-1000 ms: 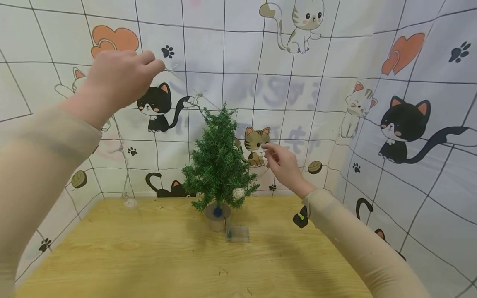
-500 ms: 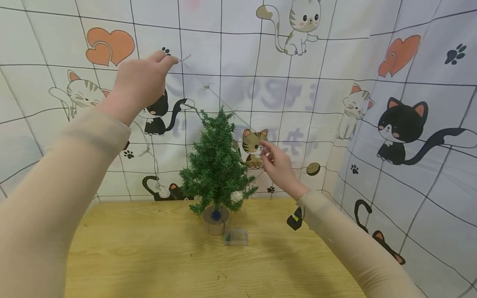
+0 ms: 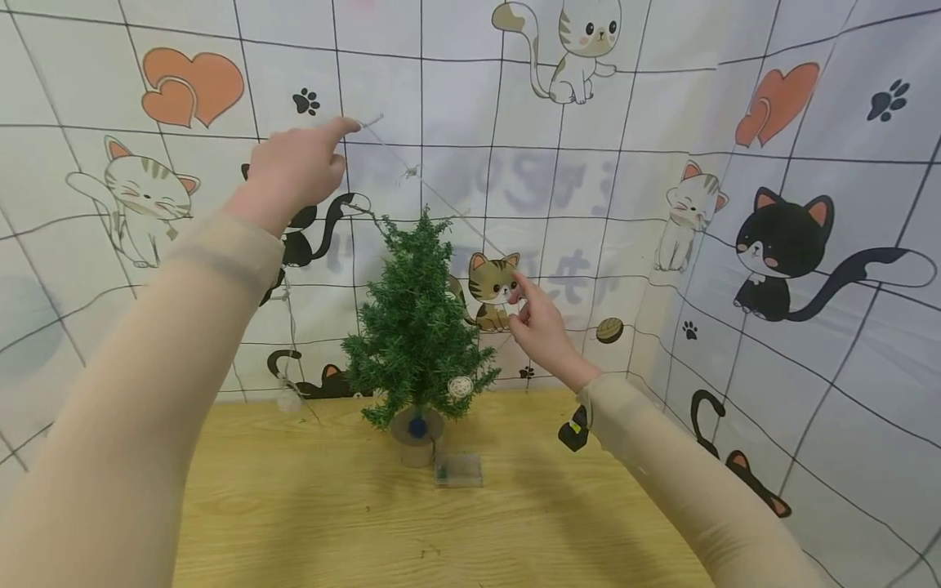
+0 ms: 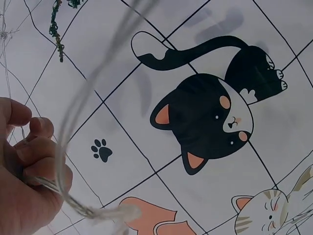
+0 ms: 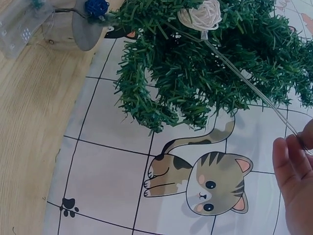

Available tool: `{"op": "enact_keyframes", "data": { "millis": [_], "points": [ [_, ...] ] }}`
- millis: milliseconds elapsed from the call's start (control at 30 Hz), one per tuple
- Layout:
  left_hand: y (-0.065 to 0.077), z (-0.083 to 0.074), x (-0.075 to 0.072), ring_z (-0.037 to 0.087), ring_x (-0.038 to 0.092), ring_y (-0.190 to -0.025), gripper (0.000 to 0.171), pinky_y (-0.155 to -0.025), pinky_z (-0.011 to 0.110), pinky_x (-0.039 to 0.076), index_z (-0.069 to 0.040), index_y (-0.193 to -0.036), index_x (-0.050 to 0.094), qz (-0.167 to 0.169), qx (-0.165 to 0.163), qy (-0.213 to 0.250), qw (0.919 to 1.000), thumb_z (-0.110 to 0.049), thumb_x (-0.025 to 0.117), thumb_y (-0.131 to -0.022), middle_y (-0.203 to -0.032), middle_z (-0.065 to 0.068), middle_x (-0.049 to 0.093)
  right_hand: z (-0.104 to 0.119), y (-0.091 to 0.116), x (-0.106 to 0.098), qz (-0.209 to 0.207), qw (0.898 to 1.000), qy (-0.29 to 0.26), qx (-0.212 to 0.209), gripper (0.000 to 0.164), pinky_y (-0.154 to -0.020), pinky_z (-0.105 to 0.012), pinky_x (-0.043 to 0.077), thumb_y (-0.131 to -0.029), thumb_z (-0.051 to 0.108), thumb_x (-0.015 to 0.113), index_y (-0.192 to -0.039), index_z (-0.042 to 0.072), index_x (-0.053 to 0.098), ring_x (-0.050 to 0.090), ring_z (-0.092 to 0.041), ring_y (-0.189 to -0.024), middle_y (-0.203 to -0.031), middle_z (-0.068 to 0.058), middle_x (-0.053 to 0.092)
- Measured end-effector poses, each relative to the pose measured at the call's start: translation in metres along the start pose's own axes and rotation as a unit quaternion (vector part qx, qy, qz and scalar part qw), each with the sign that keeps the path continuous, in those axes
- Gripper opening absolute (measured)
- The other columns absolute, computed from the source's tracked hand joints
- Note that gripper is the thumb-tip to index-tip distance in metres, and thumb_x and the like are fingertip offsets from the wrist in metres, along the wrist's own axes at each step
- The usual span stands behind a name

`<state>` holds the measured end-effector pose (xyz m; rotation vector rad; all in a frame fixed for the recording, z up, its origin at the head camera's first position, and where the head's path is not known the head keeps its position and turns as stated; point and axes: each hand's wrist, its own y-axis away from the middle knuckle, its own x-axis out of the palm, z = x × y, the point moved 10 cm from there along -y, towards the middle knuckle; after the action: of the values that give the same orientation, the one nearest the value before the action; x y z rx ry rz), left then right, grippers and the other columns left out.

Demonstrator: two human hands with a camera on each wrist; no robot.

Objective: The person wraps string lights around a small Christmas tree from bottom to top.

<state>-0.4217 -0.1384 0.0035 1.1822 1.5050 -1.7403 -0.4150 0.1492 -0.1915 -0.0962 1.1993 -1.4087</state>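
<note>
A thin pale wire string (image 3: pixel 470 224) stretches diagonally between my two hands, above and behind the small green artificial tree (image 3: pixel 415 318). My left hand (image 3: pixel 297 167), raised at upper left, grips the string; in the left wrist view a loop of wire (image 4: pixel 73 122) comes out of its curled fingers. At the tree's right side, my right hand (image 3: pixel 544 331) pinches the string between thumb and fingers. From there the wire (image 5: pixel 254 90) runs to a white woven ball (image 5: pixel 203 14) on a low branch. Another pale ball (image 3: pixel 289 398) dangles below the left arm.
The tree stands on a round wooden base (image 3: pixel 416 453) on the wood-grain table (image 3: pixel 309 514), with a blue ball (image 3: pixel 417 426) at its trunk. A clear plastic box (image 3: pixel 459 470) lies in front. Cat-printed cloth (image 3: pixel 382 90) hangs behind and right.
My left hand has moved right, toward the tree top, carrying its dangling string and ball along. The string between the hands now runs straighter, down to the right hand, which has barely moved.
</note>
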Motion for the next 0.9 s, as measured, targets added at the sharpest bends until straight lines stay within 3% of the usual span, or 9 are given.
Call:
{"op": "enact_keyframes", "data": {
  "millis": [67, 133, 200, 267, 500, 633, 800, 900],
  "points": [
    [-0.004, 0.002, 0.005, 0.026, 0.034, -0.055, 0.059, -0.045, 0.035, 0.033, -0.038, -0.156, 0.012, 0.020, -0.008, 0.008, 0.9997, -0.020, 0.023, -0.100, -0.093, 0.025, 0.054, -0.003, -0.001, 0.000, 0.002, 1.000, -0.002, 0.011, 0.072, -0.059, -0.028, 0.044, -0.087, -0.011, 0.054, -0.152, 0.004, 0.026, 0.048, -0.016, -0.065, -0.109, -0.010, 0.053],
    [-0.007, 0.004, 0.011, 0.030, 0.040, -0.061, 0.060, -0.048, 0.038, 0.036, -0.039, -0.156, 0.009, 0.042, -0.013, 0.018, 0.9989, -0.021, 0.021, -0.100, -0.115, 0.032, 0.054, -0.008, -0.002, 0.000, 0.007, 1.000, -0.008, 0.025, 0.077, -0.059, -0.027, 0.044, -0.085, -0.012, 0.054, -0.153, 0.005, 0.024, 0.048, -0.016, -0.066, -0.109, -0.010, 0.052],
    [-0.010, 0.006, 0.015, 0.035, 0.044, -0.070, 0.060, -0.051, 0.040, 0.038, -0.040, -0.156, 0.007, 0.058, -0.013, 0.031, 0.9978, -0.020, 0.019, -0.100, -0.137, 0.033, 0.042, -0.012, -0.003, 0.001, 0.016, 0.999, -0.016, 0.039, 0.081, -0.058, -0.027, 0.045, -0.083, -0.012, 0.055, -0.154, 0.008, 0.022, 0.048, -0.017, -0.066, -0.108, -0.009, 0.051],
    [-0.012, 0.006, 0.020, 0.038, 0.046, -0.076, 0.061, -0.058, 0.044, 0.039, -0.039, -0.156, 0.006, 0.074, -0.010, 0.044, 0.9963, -0.019, 0.019, -0.099, -0.147, 0.031, 0.032, -0.016, -0.002, 0.003, 0.024, 0.998, -0.028, 0.052, 0.084, -0.057, -0.028, 0.046, -0.083, -0.013, 0.055, -0.155, 0.010, 0.020, 0.048, -0.018, -0.065, -0.107, -0.008, 0.050],
    [-0.018, 0.006, 0.039, 0.030, 0.039, -0.067, 0.068, -0.074, 0.049, 0.036, -0.036, -0.156, 0.010, 0.117, 0.001, 0.118, 0.9861, -0.009, 0.020, -0.095, -0.156, 0.023, 0.020, -0.030, 0.000, 0.008, 0.039, 0.995, -0.036, 0.079, 0.092, -0.056, -0.029, 0.044, -0.080, -0.012, 0.059, -0.156, 0.015, 0.016, 0.045, -0.018, -0.063, -0.105, -0.006, 0.047],
    [-0.020, 0.009, 0.049, 0.037, 0.044, -0.092, 0.069, -0.082, 0.053, 0.033, -0.034, -0.157, 0.009, 0.134, -0.001, 0.141, 0.9809, -0.007, 0.019, -0.095, -0.159, 0.020, 0.014, -0.036, 0.001, 0.012, 0.047, 0.995, -0.029, 0.088, 0.094, -0.051, -0.028, 0.040, -0.080, -0.012, 0.058, -0.157, 0.017, 0.013, 0.039, -0.016, -0.054, -0.103, -0.008, 0.045],
    [-0.024, 0.012, 0.065, 0.043, 0.042, -0.110, 0.066, -0.083, 0.054, 0.030, -0.036, -0.157, 0.007, 0.146, -0.002, 0.157, 0.9767, -0.009, 0.018, -0.097, -0.158, 0.022, 0.014, -0.042, 0.001, 0.013, 0.041, 0.995, -0.024, 0.092, 0.094, -0.047, -0.026, 0.038, -0.078, -0.014, 0.057, -0.157, 0.015, 0.014, 0.034, -0.013, -0.050, -0.099, -0.009, 0.045],
    [-0.026, 0.016, 0.079, 0.033, 0.050, -0.077, 0.062, -0.069, 0.045, 0.037, -0.036, -0.157, 0.007, 0.159, -0.003, 0.191, 0.9686, -0.013, 0.018, -0.100, -0.158, 0.023, 0.014, -0.045, 0.001, 0.013, 0.040, 0.994, -0.025, 0.095, 0.094, -0.046, -0.026, 0.036, -0.077, -0.014, 0.057, -0.156, 0.014, 0.014, 0.032, -0.013, -0.049, -0.097, -0.009, 0.045]
  ]
}}
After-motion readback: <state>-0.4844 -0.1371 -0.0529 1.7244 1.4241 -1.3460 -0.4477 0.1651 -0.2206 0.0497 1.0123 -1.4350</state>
